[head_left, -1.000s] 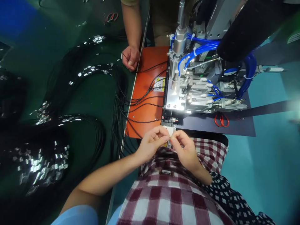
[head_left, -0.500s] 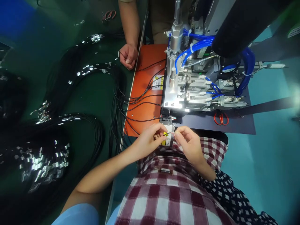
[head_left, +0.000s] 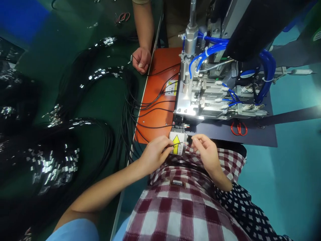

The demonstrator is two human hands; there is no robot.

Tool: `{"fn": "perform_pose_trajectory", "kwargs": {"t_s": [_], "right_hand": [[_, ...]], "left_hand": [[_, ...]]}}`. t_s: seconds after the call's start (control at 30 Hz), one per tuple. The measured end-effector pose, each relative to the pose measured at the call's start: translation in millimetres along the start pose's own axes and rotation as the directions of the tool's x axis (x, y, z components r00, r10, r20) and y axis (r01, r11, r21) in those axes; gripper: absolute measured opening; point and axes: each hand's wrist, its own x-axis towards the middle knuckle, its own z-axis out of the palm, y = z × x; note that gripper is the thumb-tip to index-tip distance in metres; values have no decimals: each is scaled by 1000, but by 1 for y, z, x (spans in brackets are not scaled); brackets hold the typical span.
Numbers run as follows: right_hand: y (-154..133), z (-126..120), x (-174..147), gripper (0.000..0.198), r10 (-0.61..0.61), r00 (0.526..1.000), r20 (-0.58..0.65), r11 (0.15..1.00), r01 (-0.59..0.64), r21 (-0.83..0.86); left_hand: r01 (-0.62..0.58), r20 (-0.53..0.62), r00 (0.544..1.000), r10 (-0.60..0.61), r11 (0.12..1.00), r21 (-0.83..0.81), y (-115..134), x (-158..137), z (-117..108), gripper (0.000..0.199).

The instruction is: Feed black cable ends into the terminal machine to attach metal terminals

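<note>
My left hand (head_left: 156,152) is closed, pinching a thin black cable (head_left: 177,144) between thumb and forefinger. The cable's stripped end, with fine light wires, points right in front of a label with a yellow warning triangle (head_left: 176,149). Just right of that end is my right hand (head_left: 206,150), apart from the cable. Its thumb and forefinger are pressed together; whatever is between them is too small to make out. Above my hands, another black cable (head_left: 155,127) lies across the orange plate (head_left: 150,134), its coloured wire ends at the machine's front edge.
A metal machine (head_left: 185,100) with blue air hoses (head_left: 215,47) stands ahead. Red-handled scissors (head_left: 239,129) lie on its dark base. Bundles of black cables (head_left: 72,67) cover the green table at left. A co-worker's hand (head_left: 140,60) holds a cable at the plate's far corner.
My right hand has come away from the cable's end and moved slightly right. The left hand still pinches the cable, whose wire end now shows. The whole view has shifted a little.
</note>
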Motion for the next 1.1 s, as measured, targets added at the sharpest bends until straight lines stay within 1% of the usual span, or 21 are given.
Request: {"fn": "perform_pose_trajectory", "kwargs": {"t_s": [0.1, 0.17, 0.23, 0.3, 0.33, 0.37, 0.4, 0.43, 0.47, 0.5, 0.53, 0.57, 0.6, 0.63, 0.7, 0.73, 0.8, 0.87, 0.93, 1.0, 1.1], "right_hand": [[5, -7, -1, 21, 4, 1000, -26, 1000, -4, 2], [9, -11, -1, 21, 1, 999, -48, 1000, -1, -8], [12, -15, 0, 21, -9, 998, -63, 1000, 8, -21], [12, -19, 1, 21, -20, 997, -68, 999, 18, -33], [11, -20, 1, 21, -24, 997, -71, 999, 22, -39], [10, -20, 0, 21, -29, 997, -75, 999, 26, -42], [8, -21, 0, 20, -33, 996, -79, 999, 30, -43], [6, -20, 0, 19, -40, 996, -83, 999, 36, -40], [4, -20, -1, 19, -46, 995, -86, 998, 43, -34], [3, -19, -1, 18, -54, 995, -88, 998, 52, -27], [1, -19, -2, 17, -61, 994, -88, 998, 59, -23], [-1, -19, -3, 16, -66, 994, -89, 998, 64, -20], [-3, -19, -5, 16, -69, 994, -89, 997, 68, -21], [-4, -19, -6, 15, -74, 993, -88, 997, 72, -25], [-9, -20, -11, 14, -94, 992, -89, 995, 90, -45], [-11, -20, -14, 12, -108, 990, -85, 993, 103, -66], [-17, -19, -21, 9, -145, 988, -52, 983, 138, -120], [-22, -15, -27, 7, -171, 985, 36, 972, 175, -156], [-25, -8, -31, 8, -190, 970, 151, 963, 214, -163], [-27, -2, -32, 12, -208, 948, 241, 954, 251, -165], [-26, 6, -29, 13, -229, 928, 293, 938, 291, -188]], "left_hand": [[-112, -10, 993, 116, 974, 197, -1, -4, 7, 15], [-168, -5, 984, 177, 945, 280, -5, -8, 1, 18], [-181, -50, 978, 203, 942, 281, -12, -16, -14, 18], [-149, -105, 977, 185, 948, 283, -20, -27, -35, 15], [-140, -93, 980, 177, 939, 314, -24, -34, -45, 15], [-160, -31, 982, 185, 913, 374, -28, -41, -53, 16], [-217, 78, 976, 204, 866, 451, -31, -47, -59, 18], [-292, 207, 955, 213, 799, 525, -34, -51, -62, 19], [-377, 335, 919, 210, 721, 582, -37, -55, -64, 19], [-446, 436, 880, 190, 644, 621, -38, -57, -63, 18], [-491, 499, 851, 163, 581, 649, -39, -58, -62, 17], [-518, 531, 835, 145, 537, 667, -38, -58, -61, 15], [-531, 545, 827, 138, 514, 674, -37, -56, -61, 12], [-539, 552, 821, 143, 511, 669, -35, -53, -62, 11], [-544, 535, 822, 197, 552, 632, -27, -46, -69, 16], [-539, 496, 831, 252, 586, 605, -22, -43, -74, 18], [-514, 343, 858, 383, 664, 543, -13, -36, -82, 20], [-485, 163, 869, 467, 740, 466, -5, -30, -83, 23], [-464, 65, 876, 479, 795, 392, 1, -26, -77, 28], [-446, 34, 885, 465, 822, 353, 3, -23, -66, 30], [-423, 10, 896, 444, 844, 329, 0, -21, -51, 29]]}}
